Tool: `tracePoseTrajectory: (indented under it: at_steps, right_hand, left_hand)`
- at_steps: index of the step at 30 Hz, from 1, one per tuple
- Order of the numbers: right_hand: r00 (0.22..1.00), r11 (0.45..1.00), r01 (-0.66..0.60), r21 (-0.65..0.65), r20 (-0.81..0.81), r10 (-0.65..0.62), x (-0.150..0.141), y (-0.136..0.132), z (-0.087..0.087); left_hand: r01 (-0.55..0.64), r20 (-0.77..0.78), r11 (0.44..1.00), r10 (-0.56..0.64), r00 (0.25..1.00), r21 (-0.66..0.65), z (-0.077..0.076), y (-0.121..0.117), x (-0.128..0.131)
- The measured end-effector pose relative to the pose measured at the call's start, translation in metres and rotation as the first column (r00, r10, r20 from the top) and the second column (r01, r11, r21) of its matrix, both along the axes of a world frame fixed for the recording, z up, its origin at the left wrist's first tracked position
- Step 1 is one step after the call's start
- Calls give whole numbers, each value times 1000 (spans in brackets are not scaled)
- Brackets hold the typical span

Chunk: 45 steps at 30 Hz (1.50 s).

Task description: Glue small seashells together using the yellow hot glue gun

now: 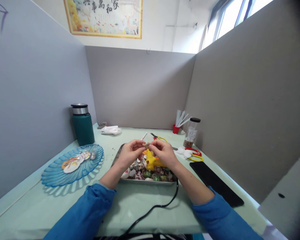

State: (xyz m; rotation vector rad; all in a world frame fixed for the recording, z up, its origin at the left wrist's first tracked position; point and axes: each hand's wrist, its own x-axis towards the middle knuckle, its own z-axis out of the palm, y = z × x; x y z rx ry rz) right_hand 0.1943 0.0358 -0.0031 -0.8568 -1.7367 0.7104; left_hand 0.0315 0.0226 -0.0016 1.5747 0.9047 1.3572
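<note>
My left hand [131, 152] and my right hand [164, 152] meet above a metal tray [130, 180], fingertips pinched together on one small brownish shell [147, 144] between them. The tray holds several small shells [150, 175] in mixed colours. A yellow glue gun [152, 161] lies in the tray just under my right hand, and its black cord [152, 208] runs off toward the table's near edge. Both forearms wear blue sleeves.
A blue glass plate [52, 175] with a few shells sits at the left, behind it a dark green flask [83, 125]. At the right lie a black phone [215, 181], red and yellow scissors [195, 155], a jar [192, 132] and a red cup of sticks [176, 128]. Grey partitions enclose the table.
</note>
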Motion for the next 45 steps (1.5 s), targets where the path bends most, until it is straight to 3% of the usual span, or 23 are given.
tracePoseTrajectory:
  at_steps: [14,22,28,34,45]
  right_hand:
    - [997,993,6,-115,-70,-14,-6,-5,2]
    - [989,983,-17,-183,-146,-11,-10,-7,3]
    - [984,983,-28,-183,-179,-6,-13,-9,4]
    - [979,983,-46,-178,-202,9,-13,-8,3]
    - [975,980,-37,-194,-223,-7,-15,-11,5]
  left_hand:
    - [-90,-127,994,97,987,61,-4,2,-3]
    - [-96,-103,992,105,989,85,-4,2,-2]
    - [-146,-93,987,152,984,65,-1,-1,-2]
    - [-127,-66,992,127,990,-5,1,-2,-2]
    - [-106,-82,990,114,990,90,-6,3,-2]
